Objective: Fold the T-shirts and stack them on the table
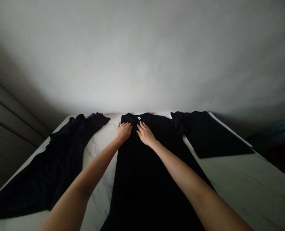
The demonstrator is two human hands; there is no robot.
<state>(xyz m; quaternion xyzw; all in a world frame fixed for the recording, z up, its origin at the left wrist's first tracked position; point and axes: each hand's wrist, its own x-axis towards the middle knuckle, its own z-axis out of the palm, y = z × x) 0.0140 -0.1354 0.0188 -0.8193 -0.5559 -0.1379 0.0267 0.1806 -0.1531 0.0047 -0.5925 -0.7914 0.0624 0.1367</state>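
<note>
A black garment [142,179], which looks like a long shirt, lies spread on the table in front of me. Its neckline is at the far end, with a small white label [139,118] inside it. My left hand [123,131] lies flat on the garment's upper left edge, near the shoulder, fingers stretched out. Just right of it, my right hand [145,133] rests on the cloth below the label, its fingers slightly spread. Neither hand grips the fabric. On the right side a sleeve reaches out; no sleeve shows spread on the left.
A crumpled dark navy garment [58,163] covers the table's left part. At the far right lies a folded black garment [212,136], touching the sleeve. The white marbled table [243,186] backs onto a grey wall [142,57]. A panelled surface [10,134] stands at left.
</note>
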